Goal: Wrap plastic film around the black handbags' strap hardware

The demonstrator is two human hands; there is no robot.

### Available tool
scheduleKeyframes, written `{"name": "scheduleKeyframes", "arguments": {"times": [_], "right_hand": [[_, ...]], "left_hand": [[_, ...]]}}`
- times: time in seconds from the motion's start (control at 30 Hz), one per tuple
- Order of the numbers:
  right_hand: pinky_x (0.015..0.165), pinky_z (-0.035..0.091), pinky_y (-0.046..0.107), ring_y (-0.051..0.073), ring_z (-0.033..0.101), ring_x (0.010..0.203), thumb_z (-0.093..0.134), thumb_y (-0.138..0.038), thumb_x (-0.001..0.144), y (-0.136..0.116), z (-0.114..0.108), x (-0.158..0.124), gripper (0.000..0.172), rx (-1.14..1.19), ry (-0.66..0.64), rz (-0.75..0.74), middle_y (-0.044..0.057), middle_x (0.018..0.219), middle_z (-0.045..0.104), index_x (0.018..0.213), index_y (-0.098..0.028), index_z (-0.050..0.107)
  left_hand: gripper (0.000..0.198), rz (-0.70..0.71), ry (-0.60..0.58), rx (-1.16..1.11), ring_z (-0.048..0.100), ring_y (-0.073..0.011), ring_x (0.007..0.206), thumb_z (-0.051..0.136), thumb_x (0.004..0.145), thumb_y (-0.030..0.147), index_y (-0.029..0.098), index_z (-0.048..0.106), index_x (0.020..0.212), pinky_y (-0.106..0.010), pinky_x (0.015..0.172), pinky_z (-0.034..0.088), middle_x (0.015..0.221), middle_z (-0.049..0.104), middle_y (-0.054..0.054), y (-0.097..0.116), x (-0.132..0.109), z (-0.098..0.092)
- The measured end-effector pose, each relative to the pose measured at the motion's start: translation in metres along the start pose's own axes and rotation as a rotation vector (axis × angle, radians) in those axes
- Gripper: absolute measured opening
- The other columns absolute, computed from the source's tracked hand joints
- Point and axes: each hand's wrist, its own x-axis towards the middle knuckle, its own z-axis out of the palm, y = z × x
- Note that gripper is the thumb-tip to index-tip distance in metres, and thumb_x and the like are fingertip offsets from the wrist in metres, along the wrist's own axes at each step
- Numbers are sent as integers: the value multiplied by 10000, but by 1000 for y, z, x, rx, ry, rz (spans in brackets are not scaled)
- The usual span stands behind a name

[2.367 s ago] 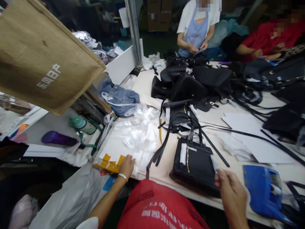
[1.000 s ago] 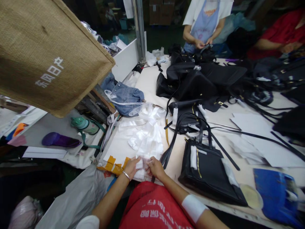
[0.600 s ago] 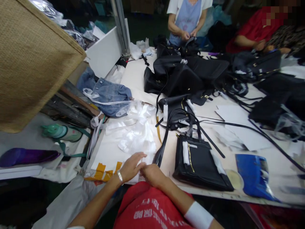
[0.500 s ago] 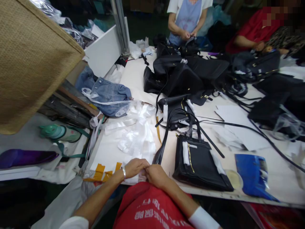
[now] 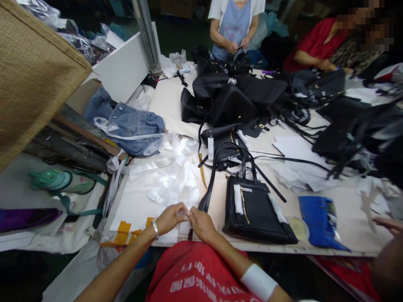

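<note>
My left hand (image 5: 171, 218), with a bracelet at the wrist, is closed in a pinch at the table's front edge. Against its fingertips my right hand (image 5: 201, 224) is pinched too; what lies between the fingers is too small to make out. A dark strip (image 5: 190, 235) shows just below the fingers. Behind my right hand, a bundle of black straps (image 5: 206, 201) runs down from the black handbag (image 5: 258, 214), which lies to the right with white wrapping on its zip and side. Thin white wrapping strips (image 5: 176, 176) are heaped beyond my left hand.
More black bags (image 5: 233, 100) are piled farther back. A blue dustpan-like piece (image 5: 317, 220) and a tape roll (image 5: 298, 228) lie at right. Denim cloth (image 5: 135, 126) and a green bottle (image 5: 63, 181) are at left. Two people work across the table; another person's hand (image 5: 390, 226) is at right.
The view has shifted, so the table things sit farther left. My left thumb and finger bow farther apart, tips still meeting my right hand. Another person's hand has appeared at the right edge.
</note>
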Motion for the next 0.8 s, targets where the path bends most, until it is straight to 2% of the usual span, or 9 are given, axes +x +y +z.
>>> {"name": "scheduleKeyframes", "arguments": {"times": [0.13, 0.2, 0.33, 0.43, 0.53, 0.63, 0.73, 0.8], "right_hand": [[584, 307, 222, 147, 585, 683, 323, -409, 950, 10, 4, 0, 321, -15, -26, 1, 19, 727, 643, 819, -208, 535], [583, 325, 214, 137, 595, 677, 296, -410, 959, 21, 7, -1, 339, -14, -7, 93, 15, 732, 654, 838, -208, 540], [626, 378, 232, 160, 629, 735, 319, -403, 953, 39, 12, 2, 332, -79, 35, 333, 61, 792, 682, 880, -185, 559], [691, 406, 280, 226, 641, 841, 432, -431, 904, 43, 15, 4, 310, -133, 45, 384, 131, 854, 684, 884, -152, 565], [708, 417, 308, 262, 644, 876, 529, -402, 855, 44, 19, 3, 324, -169, 73, 434, 160, 887, 680, 1017, -121, 522], [685, 418, 306, 261, 651, 854, 551, -348, 840, 45, 21, 2, 340, -176, 95, 456, 148, 869, 683, 1076, -116, 477], [671, 411, 294, 249, 651, 847, 545, -320, 837, 49, 21, 5, 289, -167, 94, 453, 135, 865, 686, 1047, -128, 495], [660, 404, 277, 230, 648, 839, 546, -311, 831, 53, 20, 9, 216, -154, 83, 449, 115, 867, 689, 977, -152, 532]], "left_hand": [[116, -111, -56, -99, 548, -149, 651, 622, 679, 271, 177, 616, 747, -242, 632, 389, 654, 629, 17, -10, 4, 5], [107, -148, -37, -151, 538, -140, 594, 604, 689, 274, 171, 600, 717, -238, 591, 381, 604, 607, 18, -20, 5, 7], [121, -150, 67, -173, 559, -148, 629, 560, 724, 286, 168, 573, 704, -249, 625, 404, 631, 604, 1, -39, 3, 5], [134, -137, 104, -186, 566, -153, 656, 555, 735, 303, 171, 566, 714, -257, 655, 419, 650, 605, -2, -45, 1, 1], [140, -121, 131, -229, 561, -151, 672, 562, 738, 310, 172, 561, 716, -258, 667, 425, 659, 603, 0, -42, -2, -1], [133, -65, 41, -329, 577, -152, 707, 571, 746, 302, 169, 564, 747, -257, 688, 432, 711, 629, -12, -29, -2, 9], [114, -43, -132, -344, 589, -147, 727, 595, 720, 269, 169, 584, 774, -247, 691, 434, 754, 653, -9, -18, 8, 31], [83, -82, -181, -297, 576, -141, 668, 618, 665, 223, 166, 591, 719, -237, 637, 421, 681, 638, 9, -18, 19, 46]]}}
